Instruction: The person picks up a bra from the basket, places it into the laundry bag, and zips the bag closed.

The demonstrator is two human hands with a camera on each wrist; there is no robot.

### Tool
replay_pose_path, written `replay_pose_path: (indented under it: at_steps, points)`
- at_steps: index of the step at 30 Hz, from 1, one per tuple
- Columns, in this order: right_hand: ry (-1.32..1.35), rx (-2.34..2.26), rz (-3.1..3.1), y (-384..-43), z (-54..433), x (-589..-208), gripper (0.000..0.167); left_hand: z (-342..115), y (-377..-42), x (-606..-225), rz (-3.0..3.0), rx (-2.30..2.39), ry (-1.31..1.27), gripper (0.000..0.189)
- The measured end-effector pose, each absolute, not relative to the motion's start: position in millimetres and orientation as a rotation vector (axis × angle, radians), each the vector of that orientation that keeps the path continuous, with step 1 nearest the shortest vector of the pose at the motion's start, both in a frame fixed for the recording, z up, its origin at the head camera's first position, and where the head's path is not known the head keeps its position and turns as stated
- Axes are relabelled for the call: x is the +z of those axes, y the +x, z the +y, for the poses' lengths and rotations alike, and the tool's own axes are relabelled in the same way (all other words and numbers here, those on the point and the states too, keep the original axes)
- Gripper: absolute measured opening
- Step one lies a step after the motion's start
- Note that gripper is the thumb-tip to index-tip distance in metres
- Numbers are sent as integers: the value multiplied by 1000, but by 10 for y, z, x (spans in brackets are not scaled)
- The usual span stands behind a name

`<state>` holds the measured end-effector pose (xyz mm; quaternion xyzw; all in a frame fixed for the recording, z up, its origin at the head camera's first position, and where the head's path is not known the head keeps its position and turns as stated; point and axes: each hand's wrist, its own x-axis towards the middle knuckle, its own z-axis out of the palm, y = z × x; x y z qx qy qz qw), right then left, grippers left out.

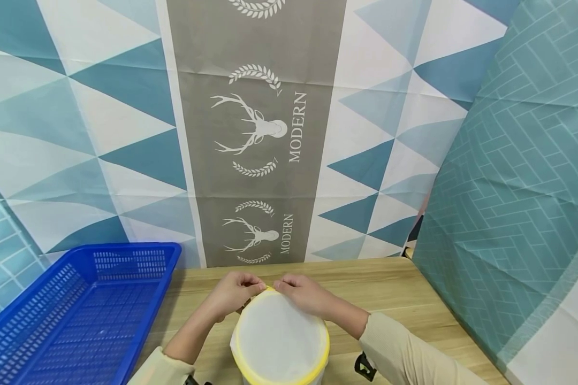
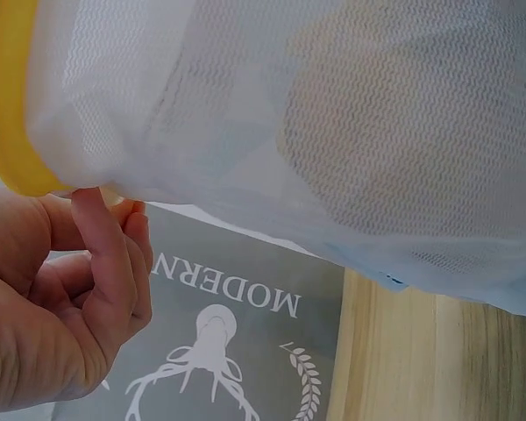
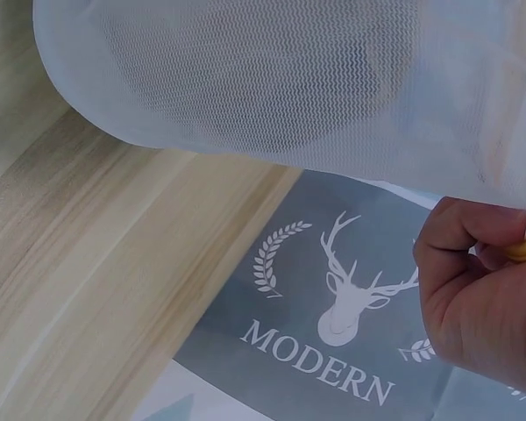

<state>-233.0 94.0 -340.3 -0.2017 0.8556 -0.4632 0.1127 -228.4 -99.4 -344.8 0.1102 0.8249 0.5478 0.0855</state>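
A white mesh laundry bag [image 1: 281, 337], round-topped with yellow trim, stands upright on the table. At the far edge of its top, my left hand [image 1: 236, 294] pinches the yellow trim between thumb and fingertips. Right beside it, my right hand [image 1: 308, 297] also grips the trim with curled fingers. In the left wrist view the bag's side [image 2: 219, 105] is see-through, and a tan shape shows dimly behind the mesh; what it is cannot be told. The right wrist view has the mesh wall [image 3: 263, 79] above the table, with yellow trim in the right hand's grip.
A blue plastic basket [image 1: 101, 310] with slotted walls sits to the left. The wooden table [image 1: 380, 289] ends at a patterned cloth [image 1: 255, 176] hanging behind it. Another teal cloth [image 1: 520, 176] hangs along the right side.
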Motion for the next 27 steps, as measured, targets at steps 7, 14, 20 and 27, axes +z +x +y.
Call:
replay_pose_path:
  at_steps: [7, 14, 20, 27]
  points:
    - [-595, -1323, 2543, -2304, 918, -3389, 36, -1016, -2281, -3446, 2449, 1625, 346, 21]
    - [-623, -1350, 2526, -2283, 917, -3393, 31, -1022, -2274, -3464, 2438, 1634, 345, 19]
    - [-619, -1351, 2508, -2304, 937, -3430, 32, -1018, -2271, -3482, 2438, 1643, 321, 19]
    - [-576, -1365, 2510, -2312, 953, -3447, 33, -1036, -2269, -3494, 2436, 1671, 310, 19]
